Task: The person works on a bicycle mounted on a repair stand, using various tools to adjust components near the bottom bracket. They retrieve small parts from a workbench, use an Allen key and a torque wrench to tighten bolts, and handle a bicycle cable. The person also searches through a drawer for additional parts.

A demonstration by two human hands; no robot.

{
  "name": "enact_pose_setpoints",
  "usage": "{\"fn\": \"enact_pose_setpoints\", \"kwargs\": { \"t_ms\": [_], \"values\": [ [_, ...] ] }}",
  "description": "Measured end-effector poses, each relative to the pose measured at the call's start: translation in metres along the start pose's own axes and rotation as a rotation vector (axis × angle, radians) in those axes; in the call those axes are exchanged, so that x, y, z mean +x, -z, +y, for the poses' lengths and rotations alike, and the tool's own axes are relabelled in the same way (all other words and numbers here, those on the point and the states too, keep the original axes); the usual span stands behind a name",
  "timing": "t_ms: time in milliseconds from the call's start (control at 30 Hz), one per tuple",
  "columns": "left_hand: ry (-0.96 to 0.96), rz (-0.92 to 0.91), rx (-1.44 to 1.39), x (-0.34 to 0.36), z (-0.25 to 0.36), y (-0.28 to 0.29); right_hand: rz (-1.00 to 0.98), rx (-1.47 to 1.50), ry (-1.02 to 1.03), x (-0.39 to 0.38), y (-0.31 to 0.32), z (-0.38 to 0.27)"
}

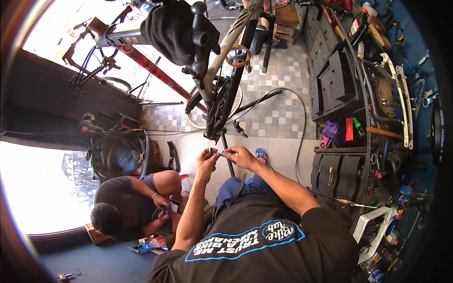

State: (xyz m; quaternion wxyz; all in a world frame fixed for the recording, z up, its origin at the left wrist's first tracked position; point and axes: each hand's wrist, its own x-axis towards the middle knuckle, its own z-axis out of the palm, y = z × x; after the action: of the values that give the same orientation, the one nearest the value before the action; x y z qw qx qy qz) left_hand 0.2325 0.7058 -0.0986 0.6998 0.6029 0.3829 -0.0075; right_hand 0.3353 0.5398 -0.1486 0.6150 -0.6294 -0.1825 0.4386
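Note:
In front of my body, both hands meet just below the bicycle frame (222, 56). My left hand (205, 165) is closed, its fingertips pinched beside a small blue part (222, 153); what else sits in its fingers is too small to make out. From the other side my right hand (241, 156) pinches the blue part between thumb and fingers. The part's exact kind cannot be told. Above the hands, the frame is held up by a repair stand clamp (200, 40) with a black cloth-like cover (165, 33).
A person (132, 203) sits low at the left, holding a dark object. Bicycle tyres (113, 151) are piled behind them. Another red bicycle frame (151, 68) stands farther back. Along the right run dark drawers (332, 80), a cluttered tool bench, a white basket (373, 236) and a looping hose (302, 113).

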Motion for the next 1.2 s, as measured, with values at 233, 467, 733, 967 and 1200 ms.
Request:
{"fn": "enact_pose_setpoints", "kwargs": {
  "t_ms": [233,467,733,967,1200],
  "values": [
    [-0.024,0.004,0.275,0.048,-0.002,-0.010,0.037,0.141,-0.077,0.043,0.014,0.025],
    [0.125,0.024,0.050,0.068,0.015,0.017,0.154,0.334,-0.089,0.073,0.007,0.060],
    [0.155,0.008,0.039,0.119,0.021,0.096,0.287,0.266,0.066,0.096,-0.031,0.078],
    [0.106,-0.309,0.232,0.166,0.039,0.105,0.594,-0.057,0.008,0.086,-0.050,0.041],
    [0.052,-0.585,0.401,0.188,0.030,0.107,0.779,-0.031,-0.022,0.077,-0.081,0.026]
  ]
}}
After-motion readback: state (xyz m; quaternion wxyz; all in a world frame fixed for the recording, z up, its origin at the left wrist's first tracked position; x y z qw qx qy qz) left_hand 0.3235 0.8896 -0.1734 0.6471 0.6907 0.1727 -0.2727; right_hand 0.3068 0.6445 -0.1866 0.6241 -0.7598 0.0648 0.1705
